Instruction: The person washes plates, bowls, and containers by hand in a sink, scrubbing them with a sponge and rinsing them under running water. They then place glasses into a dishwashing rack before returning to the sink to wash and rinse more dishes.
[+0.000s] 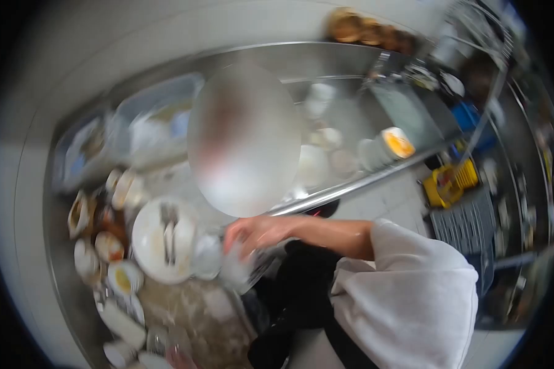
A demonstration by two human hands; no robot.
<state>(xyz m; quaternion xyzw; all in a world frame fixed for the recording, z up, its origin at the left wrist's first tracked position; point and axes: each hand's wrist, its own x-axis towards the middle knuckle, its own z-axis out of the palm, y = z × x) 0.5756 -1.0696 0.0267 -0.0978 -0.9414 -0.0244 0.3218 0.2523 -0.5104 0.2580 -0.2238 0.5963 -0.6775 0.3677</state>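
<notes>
white sleeve [412,289], right hand [252,234] gripping clear, blurred glass [237,270], stacked dirty dishes [163,240]

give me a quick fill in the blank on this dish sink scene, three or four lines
1. The hand reaching over the metal sink comes out of a ______ sleeve.
2. The big round plate beside that hand is ______ in colour.
3. The rack on the floor at the right is ______.
4. The hand's fingers touch a ______ glass.

Missing words: white; white; yellow; clear
</notes>
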